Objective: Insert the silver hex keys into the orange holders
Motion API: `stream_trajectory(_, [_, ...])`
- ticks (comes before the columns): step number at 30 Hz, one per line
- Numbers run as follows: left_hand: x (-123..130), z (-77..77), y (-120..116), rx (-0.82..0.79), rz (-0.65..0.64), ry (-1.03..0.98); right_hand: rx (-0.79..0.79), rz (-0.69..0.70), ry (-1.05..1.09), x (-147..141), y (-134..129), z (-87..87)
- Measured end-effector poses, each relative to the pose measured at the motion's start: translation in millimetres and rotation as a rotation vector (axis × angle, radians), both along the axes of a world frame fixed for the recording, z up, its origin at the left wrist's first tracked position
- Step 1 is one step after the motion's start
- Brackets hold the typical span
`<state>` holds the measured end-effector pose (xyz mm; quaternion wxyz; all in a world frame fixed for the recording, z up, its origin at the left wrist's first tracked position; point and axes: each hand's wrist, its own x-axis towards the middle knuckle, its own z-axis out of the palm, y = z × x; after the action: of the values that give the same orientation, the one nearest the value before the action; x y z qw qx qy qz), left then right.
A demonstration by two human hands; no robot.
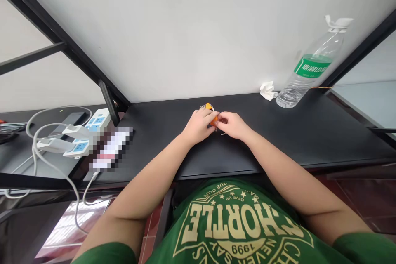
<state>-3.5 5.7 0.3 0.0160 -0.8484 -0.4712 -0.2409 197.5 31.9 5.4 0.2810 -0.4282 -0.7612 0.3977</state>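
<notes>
A small orange object (209, 106) with a dark patch and a pale edge sits between my two hands, just above the black desk top (161, 152). My left hand (198, 127) is closed around its left side, and a grey ridged bit shows past the knuckles. From the right, my right hand (232, 125) pinches the object's right edge with thumb and fingertips. A short thin pale piece pokes out below the right fingertips. Fingers cover most of the object, so I cannot make out its kind.
At the back right stands a big clear bottle (309, 66) with a green label, beside a crumpled tissue (268, 90). Leftward lie a blurred-out phone (113, 148) on a white cable and a power strip (95, 126) with plugs. Black frame bars flank the desk.
</notes>
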Motion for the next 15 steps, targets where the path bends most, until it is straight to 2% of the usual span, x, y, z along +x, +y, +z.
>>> stream_trajectory(6, [1.4,-0.1,-1.0,0.051,0.038,0.098,0.000,-0.051,-0.079,4.5,0.4,3.0])
stream_trajectory(10, [-8.6,0.1,4.9,0.000,0.135,0.096,-0.109,-0.068,-0.138,18.6,2.5,9.7])
stream_trajectory(12, [-15.7,1.2,8.2,-0.034,0.191,0.067,-0.156,-0.104,-0.216,26.5,4.4,11.4])
stream_trajectory(15, [-25.1,2.1,12.3,-0.066,0.219,-0.008,-0.086,-0.158,-0.408,33.1,7.4,10.8])
